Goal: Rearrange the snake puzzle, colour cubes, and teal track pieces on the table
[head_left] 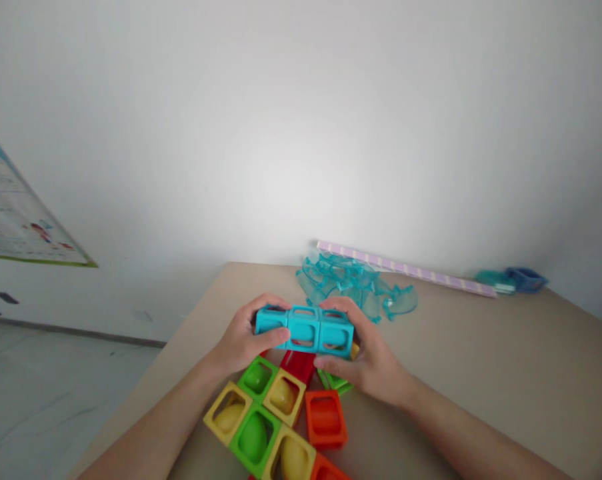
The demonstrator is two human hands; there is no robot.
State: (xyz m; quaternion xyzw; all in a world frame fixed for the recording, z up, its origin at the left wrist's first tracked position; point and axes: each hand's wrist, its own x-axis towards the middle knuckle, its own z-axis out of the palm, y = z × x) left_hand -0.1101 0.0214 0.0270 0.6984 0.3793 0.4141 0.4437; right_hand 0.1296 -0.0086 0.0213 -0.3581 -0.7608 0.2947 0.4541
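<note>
A row of three joined blue cube blocks [303, 328] is held level above the table, one end in each hand. My left hand [253, 337] grips the left end, its thumb across the front face. Around the right end curls my right hand [358, 350], fingers on top and thumb below. Under them lie joined green and yellow cubes, among them a green cube [253, 437] and a yellow cube [285, 395]. A single orange cube [327, 419] rests beside these. Red blocks [299, 364] and a green piece [335, 381] are partly hidden beneath the held row.
Behind my hands, a heap of translucent teal plastic pieces [348, 277] lies on the beige table [481, 373]. A striped lilac strip [411, 268] runs along the white wall. At the far right stands a dark blue container [527, 280]. A poster [25, 213] hangs at left.
</note>
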